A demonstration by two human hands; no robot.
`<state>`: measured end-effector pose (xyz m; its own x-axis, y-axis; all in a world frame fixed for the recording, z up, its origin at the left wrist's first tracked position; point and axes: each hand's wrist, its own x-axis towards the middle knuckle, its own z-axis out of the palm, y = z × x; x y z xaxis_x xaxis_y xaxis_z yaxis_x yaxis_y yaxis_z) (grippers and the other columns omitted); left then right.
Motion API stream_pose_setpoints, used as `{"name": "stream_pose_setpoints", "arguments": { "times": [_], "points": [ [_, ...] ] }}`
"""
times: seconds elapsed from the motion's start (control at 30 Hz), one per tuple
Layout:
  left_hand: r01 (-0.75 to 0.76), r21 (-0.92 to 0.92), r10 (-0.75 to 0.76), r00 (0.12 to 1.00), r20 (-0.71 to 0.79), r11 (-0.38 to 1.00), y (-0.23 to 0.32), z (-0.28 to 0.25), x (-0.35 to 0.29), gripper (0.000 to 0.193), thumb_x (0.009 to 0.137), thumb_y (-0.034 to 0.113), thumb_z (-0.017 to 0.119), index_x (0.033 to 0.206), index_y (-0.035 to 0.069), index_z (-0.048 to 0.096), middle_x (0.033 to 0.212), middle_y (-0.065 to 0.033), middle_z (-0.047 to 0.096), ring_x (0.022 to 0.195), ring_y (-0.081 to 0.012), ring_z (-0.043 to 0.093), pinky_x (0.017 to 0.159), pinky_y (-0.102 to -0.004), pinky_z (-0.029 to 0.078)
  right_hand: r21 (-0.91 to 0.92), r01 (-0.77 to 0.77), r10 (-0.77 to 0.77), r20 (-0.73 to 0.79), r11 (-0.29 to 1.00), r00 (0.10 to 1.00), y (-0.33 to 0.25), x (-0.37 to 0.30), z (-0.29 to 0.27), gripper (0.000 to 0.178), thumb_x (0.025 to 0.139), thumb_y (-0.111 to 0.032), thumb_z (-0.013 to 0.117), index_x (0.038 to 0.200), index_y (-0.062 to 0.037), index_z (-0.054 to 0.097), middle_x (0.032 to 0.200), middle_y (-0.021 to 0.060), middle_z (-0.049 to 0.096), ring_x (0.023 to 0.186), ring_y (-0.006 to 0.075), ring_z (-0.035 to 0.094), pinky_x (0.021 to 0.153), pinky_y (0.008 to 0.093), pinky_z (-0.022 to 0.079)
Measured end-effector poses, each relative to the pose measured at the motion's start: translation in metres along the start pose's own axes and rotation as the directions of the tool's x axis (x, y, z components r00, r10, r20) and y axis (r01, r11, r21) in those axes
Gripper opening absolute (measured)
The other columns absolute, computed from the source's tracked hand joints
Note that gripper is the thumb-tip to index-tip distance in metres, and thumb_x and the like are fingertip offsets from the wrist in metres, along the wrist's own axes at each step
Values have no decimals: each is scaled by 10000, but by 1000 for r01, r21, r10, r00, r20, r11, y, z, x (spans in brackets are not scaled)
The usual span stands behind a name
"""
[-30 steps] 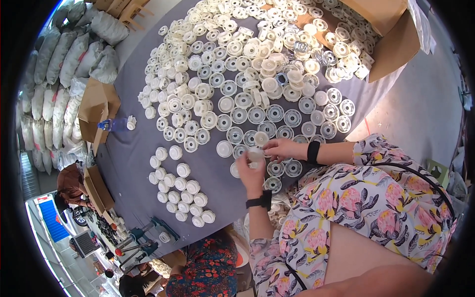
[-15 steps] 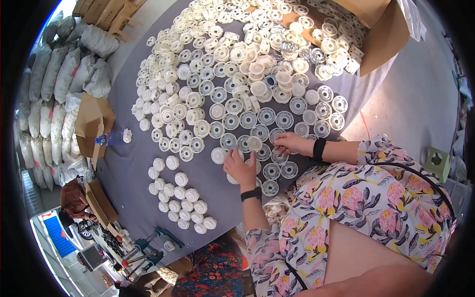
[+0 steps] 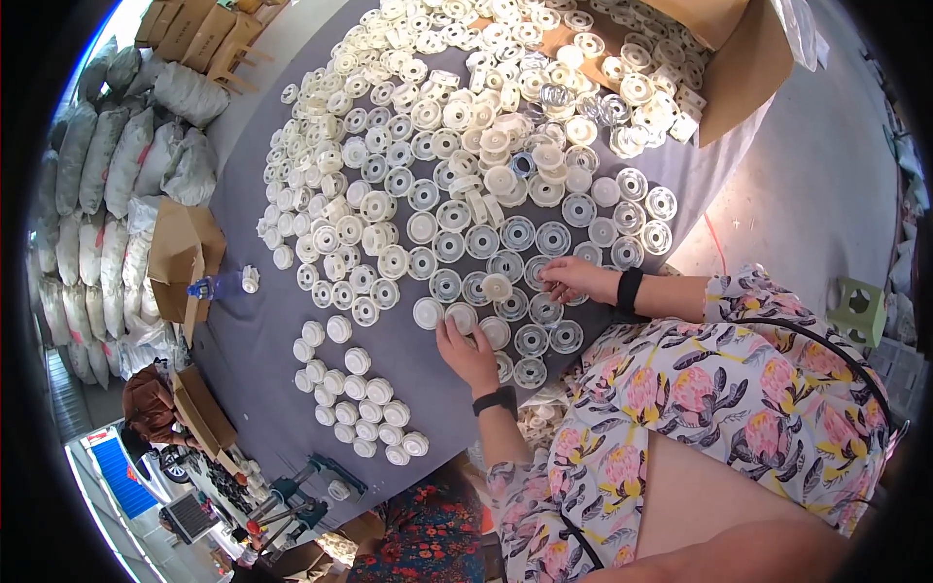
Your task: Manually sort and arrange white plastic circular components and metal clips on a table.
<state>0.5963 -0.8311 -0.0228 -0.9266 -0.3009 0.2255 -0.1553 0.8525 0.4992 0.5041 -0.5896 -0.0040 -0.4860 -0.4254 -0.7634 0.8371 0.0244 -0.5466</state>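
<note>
My left hand (image 3: 468,360) has its thumb and fingers around the near edge of a white plastic disc (image 3: 462,317), low over the table. Just to its right lies another white disc (image 3: 495,332). My right hand (image 3: 581,280) hovers over the rows of pale wheel-shaped parts, its fingertips pinched together; what sits between them, if anything, is too small to make out. Between the hands, a small cream disc (image 3: 497,287) rests on top of the wheel-shaped parts. Nearby, a clear-centred wheel-shaped part (image 3: 532,340) lies flat in front of me.
A grey cloth-covered table (image 3: 258,360) carries a large heap of cream plastic parts (image 3: 457,112). Several stacked white pieces (image 3: 365,408) form a group at the left. A cardboard box (image 3: 743,68) spills parts at the far right. Green hand presses (image 3: 301,496) stand at the near left edge.
My left hand has moved slightly left and nearer, onto a white disc. The right hand stays almost in place, fingers pinched. The whole view has shifted a little.
</note>
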Motion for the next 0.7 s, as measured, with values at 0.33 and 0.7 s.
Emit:
{"name": "stream_pose_setpoints", "arguments": {
  "times": [0.33, 0.7],
  "points": [
    [-69, -15, 70, 959, 275, 998, 66, 22, 43, 677, 674, 190, 761, 1257, 35, 453, 1161, -166, 510, 1069, -330, 496, 891, -429, 394, -93, -1, 4, 34, 996, 999, 5, 5, 5, 273, 880, -316, 570, 1007, -75, 569, 886, 59, 617, 736, 141, 622, 614, 247, 504],
    [320, -623, -366, 929, 58, 714, 0, 24, 63, 623, 717, 89, 741, 1244, 22, 416, 1174, -172, 485, 1098, -270, 486, 937, -387, 398, -11, 5, -5, 4, 1000, 1000, 10, 2, -8, 311, 849, -323, 590, 1005, -56, 554, 863, 54, 586, 697, 151, 602, 557, 262, 493]
  ]
}}
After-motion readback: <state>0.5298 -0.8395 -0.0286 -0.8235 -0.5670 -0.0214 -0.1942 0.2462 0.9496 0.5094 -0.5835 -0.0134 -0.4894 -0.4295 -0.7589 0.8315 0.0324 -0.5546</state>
